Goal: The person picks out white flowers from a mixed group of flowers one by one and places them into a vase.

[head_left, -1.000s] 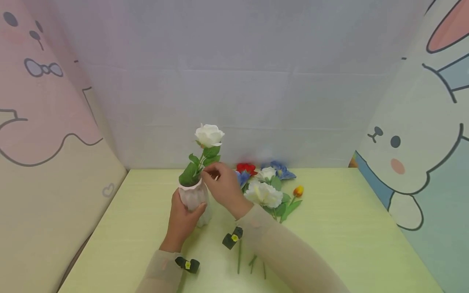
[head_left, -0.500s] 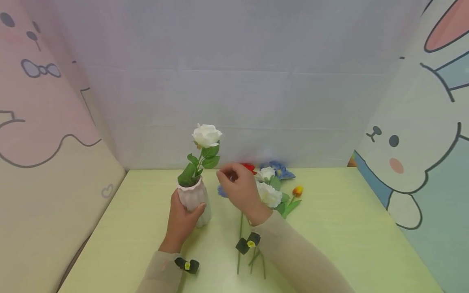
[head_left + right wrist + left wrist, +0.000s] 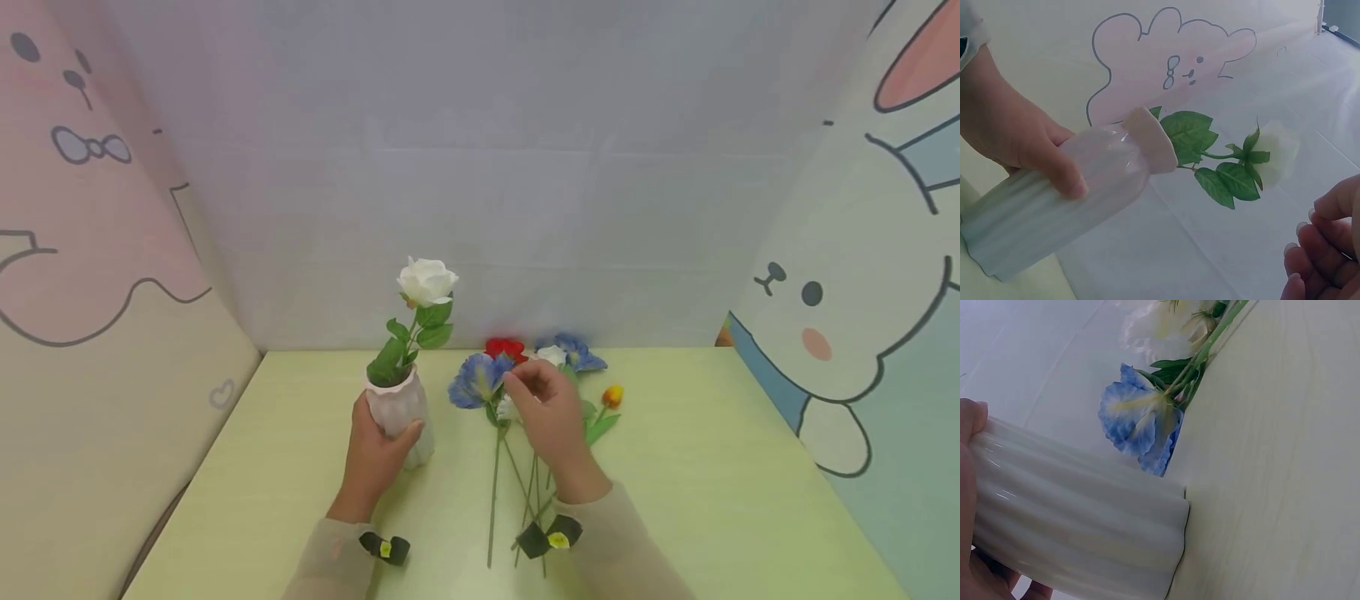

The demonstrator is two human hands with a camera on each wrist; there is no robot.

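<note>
My left hand (image 3: 373,457) grips a white fluted vase (image 3: 397,407), which stands upright on the table; the thumb lies across its near side. One white rose (image 3: 427,282) with green leaves rises from the vase mouth, its lower stem hidden inside. To the right, my right hand (image 3: 557,425) hovers over the loose flowers with its fingers loosely bent and nothing between them. Nearest its fingertips are a blue flower (image 3: 472,383) and a partly covered white flower (image 3: 507,408). In the right wrist view, bare fingertips (image 3: 1311,214) show apart from the rose.
Behind my right hand lie a red flower (image 3: 504,347), another white bloom (image 3: 551,355) and a second blue flower (image 3: 581,353). An orange-yellow tulip (image 3: 612,396) lies to the right. Several green stems (image 3: 495,500) point toward me on the pale table (image 3: 720,483). A back wall (image 3: 480,208) borders the table.
My right hand has left the rose's stem beside the vase mouth and moved right, over the loose flowers. A blue flower has come into fuller view. The left hand and vase have stayed put.
</note>
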